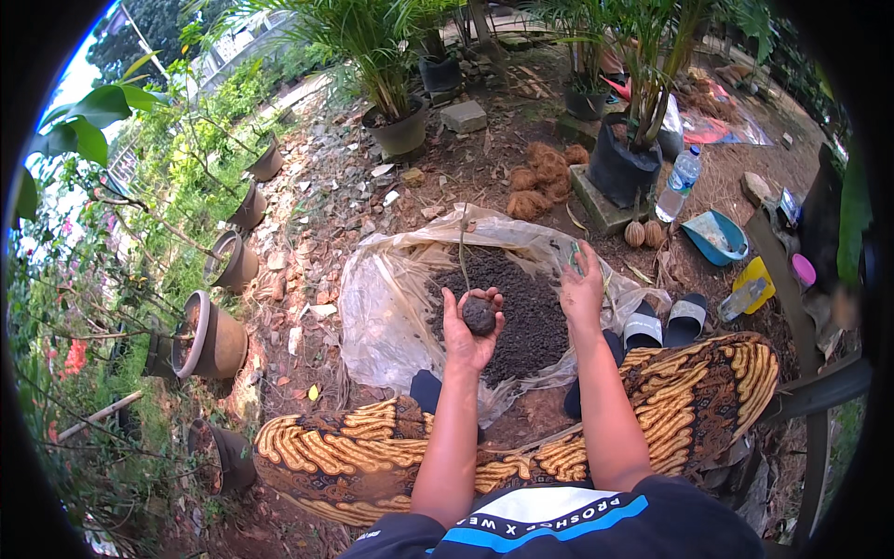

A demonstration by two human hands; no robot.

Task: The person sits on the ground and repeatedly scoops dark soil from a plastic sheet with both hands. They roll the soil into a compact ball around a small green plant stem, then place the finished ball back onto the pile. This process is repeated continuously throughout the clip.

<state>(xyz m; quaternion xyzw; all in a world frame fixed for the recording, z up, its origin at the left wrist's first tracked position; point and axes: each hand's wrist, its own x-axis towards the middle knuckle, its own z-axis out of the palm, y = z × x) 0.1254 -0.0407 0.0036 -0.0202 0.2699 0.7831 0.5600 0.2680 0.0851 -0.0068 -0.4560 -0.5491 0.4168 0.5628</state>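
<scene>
My left hand (469, 328) cups a round dark ball of soil (479, 316), palm up. A thin bare stem (462, 251) rises from behind the ball. To the right my right hand (582, 290) is raised with bent fingers. Between its fingertips is a small green item (575, 257), too small to name. Below both hands lies a clear plastic sheet (384, 307) with its edges crumpled up. Dark crumbly soil (531, 335) is heaped on it.
Coconut fibre clumps (541, 178) lie beyond the sheet. On the right are a water bottle (679, 183), a teal dustpan-like scoop (716, 237), a yellow container (754, 285) and slide sandals (642, 327). Potted plants (213, 335) line the left. A patterned cloth (349, 454) covers my legs.
</scene>
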